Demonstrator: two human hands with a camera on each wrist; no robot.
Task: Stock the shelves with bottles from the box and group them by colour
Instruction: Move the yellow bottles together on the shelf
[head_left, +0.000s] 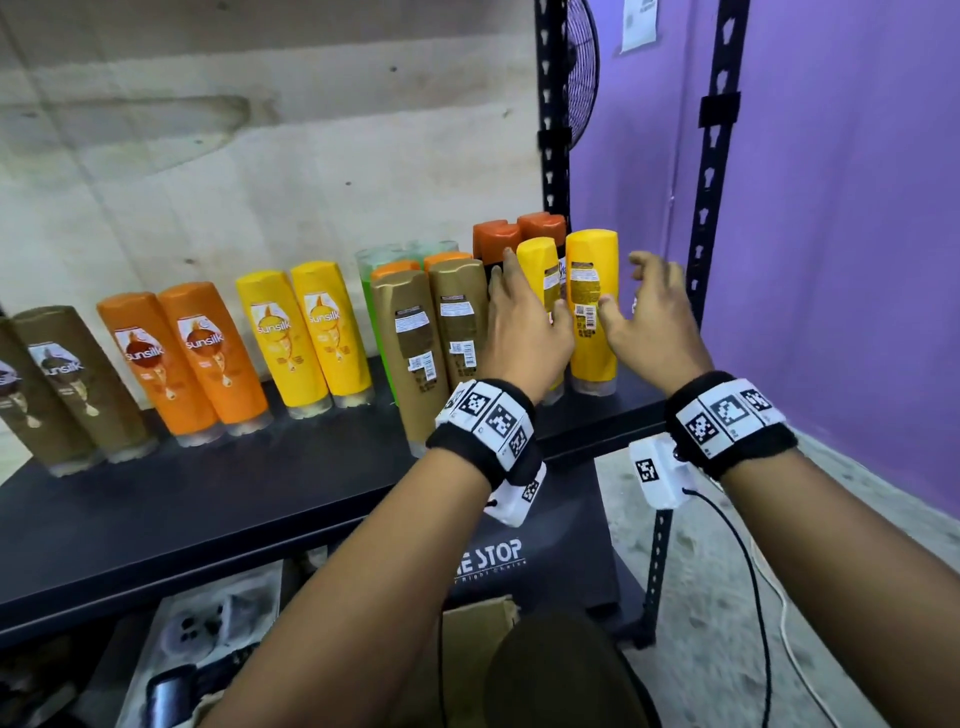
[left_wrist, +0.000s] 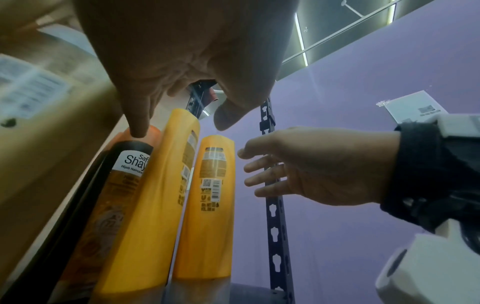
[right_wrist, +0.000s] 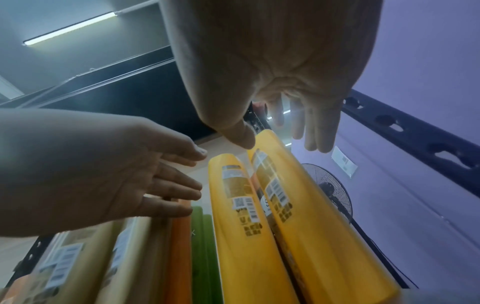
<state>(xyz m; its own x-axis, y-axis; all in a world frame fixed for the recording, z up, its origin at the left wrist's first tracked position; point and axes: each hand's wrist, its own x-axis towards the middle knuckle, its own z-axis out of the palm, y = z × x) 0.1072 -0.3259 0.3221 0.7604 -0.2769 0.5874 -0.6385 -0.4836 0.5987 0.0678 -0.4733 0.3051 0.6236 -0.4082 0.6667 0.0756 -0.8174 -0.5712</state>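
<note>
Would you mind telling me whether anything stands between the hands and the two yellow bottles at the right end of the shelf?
Nothing visible does. The left hand and right hand are open on either side of the two yellow bottles, with clear space in front. The gold bottles stand further left, and the orange-capped bottles stand behind.

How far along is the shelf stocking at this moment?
Done: brown, orange and yellow pairs stand grouped along the shelf, labels forward. In hand: nothing is gripped; the left hand and right hand flank two back-facing yellow bottles at the right end. Left: these sit apart from the other yellows, with green bottles and gold bottles between.
</note>
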